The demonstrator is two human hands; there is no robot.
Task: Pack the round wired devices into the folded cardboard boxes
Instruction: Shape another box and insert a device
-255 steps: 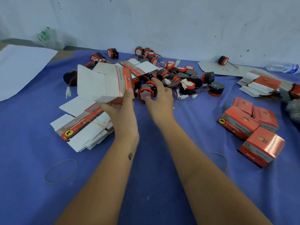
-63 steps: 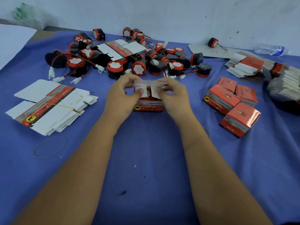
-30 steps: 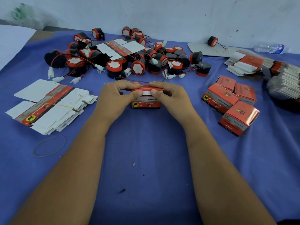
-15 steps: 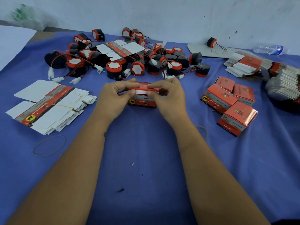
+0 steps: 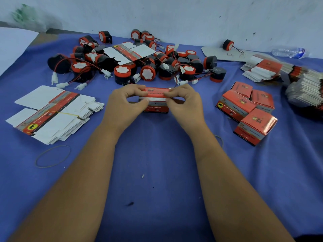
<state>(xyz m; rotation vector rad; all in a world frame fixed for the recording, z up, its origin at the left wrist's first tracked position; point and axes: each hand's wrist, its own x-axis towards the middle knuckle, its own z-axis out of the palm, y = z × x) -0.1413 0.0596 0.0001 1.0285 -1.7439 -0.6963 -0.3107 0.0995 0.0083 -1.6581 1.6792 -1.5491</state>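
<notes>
A small red cardboard box [image 5: 156, 102] stands on the blue cloth [image 5: 157, 172] at the centre. My left hand [image 5: 125, 103] pinches its top flap from the left and my right hand [image 5: 184, 103] pinches it from the right; the red lid is folded nearly flat, a white strip showing under it. What is inside the box is hidden. Behind it lies a heap of round black-and-red wired devices [image 5: 148, 73] with white plugs. A banded stack of flat box blanks [image 5: 52, 114] lies at the left.
Several closed red boxes [image 5: 248, 109] sit at the right. More flat blanks [image 5: 262, 70] and bundled stacks [image 5: 305, 88] lie at the far right. One flat blank [image 5: 128, 52] rests on the heap. A rubber band [image 5: 52, 156] lies front left; a water bottle [image 5: 290, 52] by the wall.
A device went into the box and the side flaps were folded in. In the last second the red lid has come down over the opening, with both hands staying at the box.
</notes>
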